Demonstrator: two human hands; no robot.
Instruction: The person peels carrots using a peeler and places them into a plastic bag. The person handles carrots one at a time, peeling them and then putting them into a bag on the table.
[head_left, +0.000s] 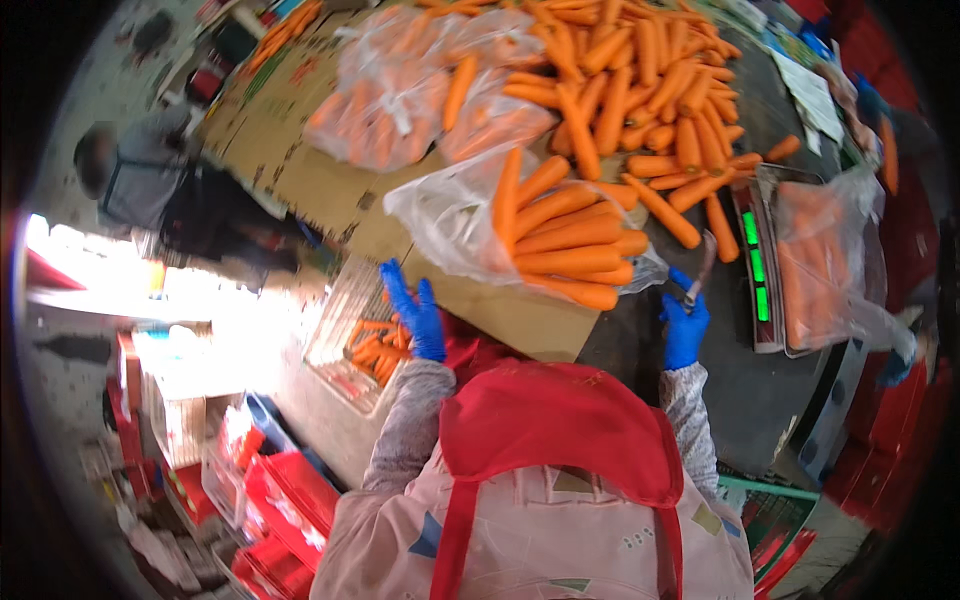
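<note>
My left hand (418, 311), in a blue glove, has its fingers apart with nothing in them, beside the edge of a cardboard sheet (285, 157). My right hand (686, 322), also blue-gloved, holds a small knife-like tool with a curved metal end (703, 266) over the dark tabletop. Between and beyond my hands lies an opened clear plastic bag (450, 221) with carrots (574, 232) sticking out of its mouth. Behind it, a large heap of loose carrots (637, 67) spreads over the table. Filled plastic bags of carrots (375, 112) rest on the cardboard at its left.
A scale with a green lit display (757, 266) stands at right, with a bag of carrots (814, 262) on it. Co-workers' gloved hands show at far right. A crate of carrots (360, 394) sits low at left; a person (150, 180) is beyond. A green crate (780, 517) is at lower right.
</note>
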